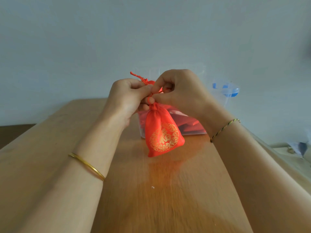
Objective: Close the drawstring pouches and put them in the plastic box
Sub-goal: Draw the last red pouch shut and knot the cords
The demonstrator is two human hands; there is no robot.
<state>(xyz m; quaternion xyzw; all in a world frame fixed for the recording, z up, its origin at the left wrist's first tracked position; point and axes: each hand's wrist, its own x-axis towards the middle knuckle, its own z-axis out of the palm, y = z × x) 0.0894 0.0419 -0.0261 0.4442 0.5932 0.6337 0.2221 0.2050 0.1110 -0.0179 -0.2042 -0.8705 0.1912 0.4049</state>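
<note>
Left hand (pixel 129 96) pinching gathered neck of red pouch (pixel 161 133); right hand (pixel 181 91) pinching drawstring (pixel 139 77), seemingly tightening. Pouch hanging over tabletop (pixel 168 190), mouth nearly cinched. Plastic box (pixel 200 130) sitting at pouch's 12 o'clock, already holding red pouches. Placing this one remaining.

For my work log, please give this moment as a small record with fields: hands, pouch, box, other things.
pouch: red, gold print, neck gathered, held over the table
left hand: pinches the drawstring at the neck
right hand: pinches the drawstring too
plastic box: behind the pouch, red items inside
lid: blue clips, right of the box
</note>
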